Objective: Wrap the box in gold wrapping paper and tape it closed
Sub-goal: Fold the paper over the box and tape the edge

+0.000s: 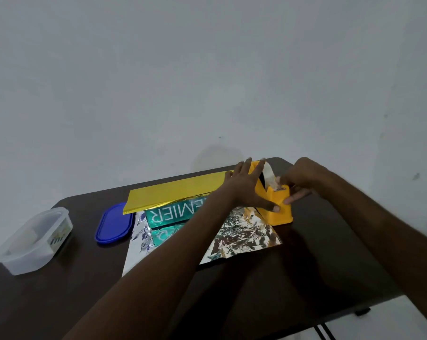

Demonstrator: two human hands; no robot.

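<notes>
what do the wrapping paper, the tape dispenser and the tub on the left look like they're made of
Wrapping paper: seems a metallic foil sheet, gold on the folded-over face, mirror-silver and crinkly with broken reflections underneath.
Tape dispenser: looks like moulded yellow plastic, smooth, matt, one even colour.
Tub: likely translucent plastic, cloudy walls letting its contents show through; its blue lid looks like glossy plastic.

Left hand point(244, 186) splayed flat, right hand point(299, 179) pinching.

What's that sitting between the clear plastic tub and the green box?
In the head view, a blue lid lies flat on the dark table, between the clear tub and the green box.
</notes>
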